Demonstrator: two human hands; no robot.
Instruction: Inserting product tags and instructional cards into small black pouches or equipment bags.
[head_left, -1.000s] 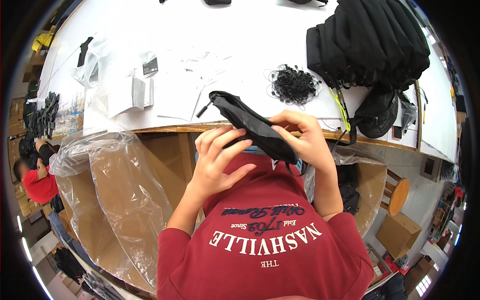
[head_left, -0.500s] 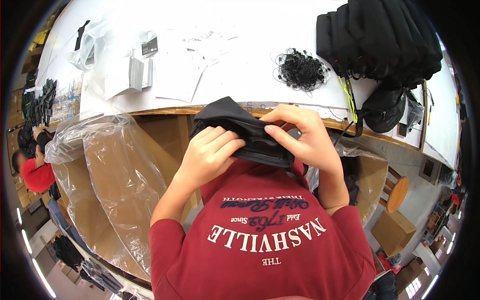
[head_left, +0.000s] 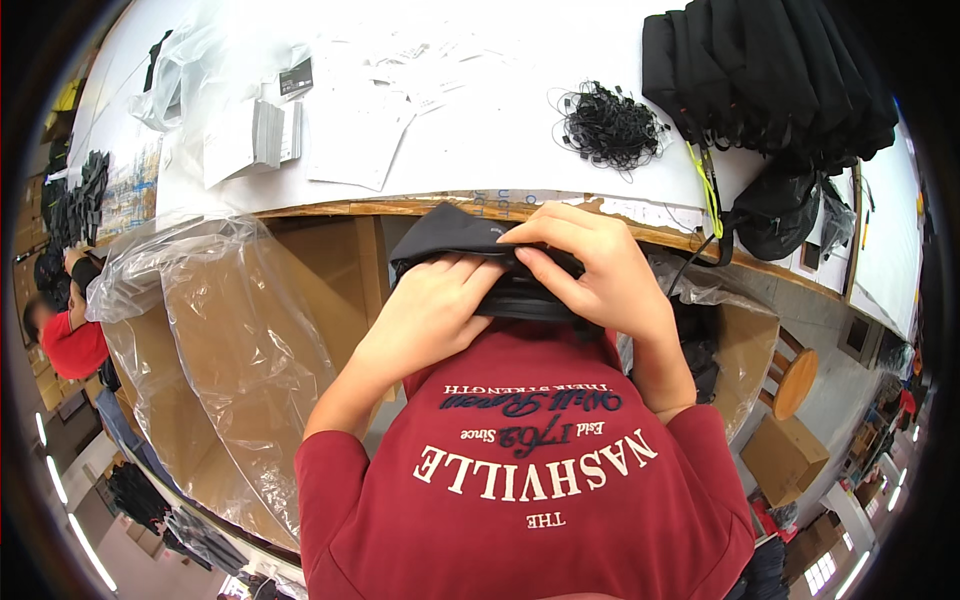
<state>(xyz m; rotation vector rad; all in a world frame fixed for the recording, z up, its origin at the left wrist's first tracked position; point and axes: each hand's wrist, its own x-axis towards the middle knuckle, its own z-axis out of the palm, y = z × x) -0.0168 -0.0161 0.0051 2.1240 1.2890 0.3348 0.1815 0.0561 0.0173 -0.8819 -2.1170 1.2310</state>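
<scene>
A soft black fabric bag (head_left: 445, 233) is held up in front of my chest, just off the table's near edge. My left hand (head_left: 432, 308) grips its near left side, the fingertips tucked into the folds. With thumb and forefinger close together, my right hand (head_left: 597, 268) pinches the upper right edge of the cloth. Dark folds show between the two hands. The bag's underside and whatever lies inside it are hidden.
On the white table (head_left: 480, 150) are a pile of black looped strings (head_left: 610, 128), stacked black bags (head_left: 765, 80), a stack of cards (head_left: 258, 140) and paper sheets. A plastic-lined carton (head_left: 215, 350) stands left, another carton (head_left: 748, 365) right. A person in red (head_left: 70, 340) works far left.
My left fingers have slid deeper into the bag's folds. The right hand has shifted slightly left along the edge, and the raised flap of cloth has come down flatter.
</scene>
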